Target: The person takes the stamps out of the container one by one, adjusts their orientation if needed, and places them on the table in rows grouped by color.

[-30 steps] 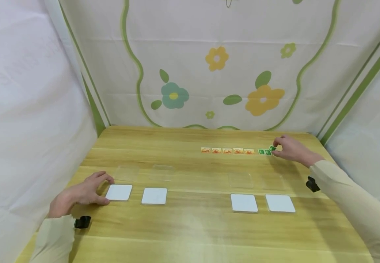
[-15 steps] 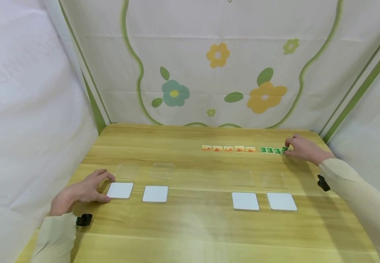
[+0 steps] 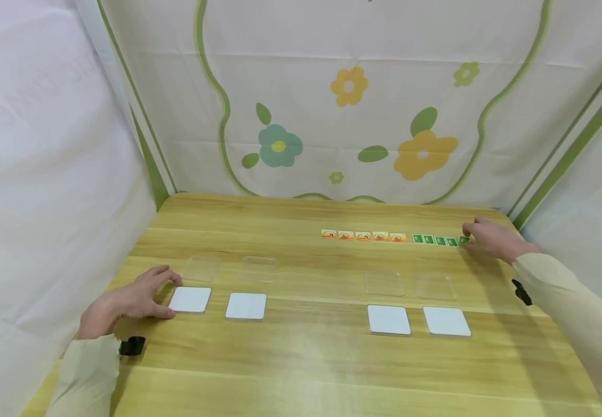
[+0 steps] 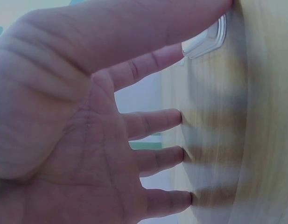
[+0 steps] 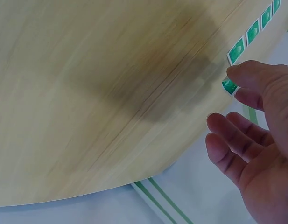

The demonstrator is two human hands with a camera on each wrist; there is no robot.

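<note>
My right hand (image 3: 495,239) is at the far right of the table. Its thumb and forefinger pinch a small green card (image 5: 229,86) with a white border, partly covered by the fingertips. That card sits at the right end of a row of green cards (image 3: 440,241). To their left runs a row of orange-and-yellow cards (image 3: 363,236). My left hand (image 3: 133,301) rests on the table at the left, fingers spread and mostly straight. Its thumb and forefinger lie beside the left edge of a white square tile (image 3: 190,299); in the left wrist view the thumb partly hides the tile.
Another white tile (image 3: 246,306) lies right of the first. Two more, a white tile (image 3: 388,319) and its neighbour (image 3: 447,321), are at the right. Behind them lie clear squares, such as this transparent plate (image 3: 257,269). A flowered cloth (image 3: 301,104) hangs behind the table.
My right hand has moved rightward, and the row of green cards has grown longer with cards laid along it. My left hand has stayed by the white tile. The head view has shifted slightly.
</note>
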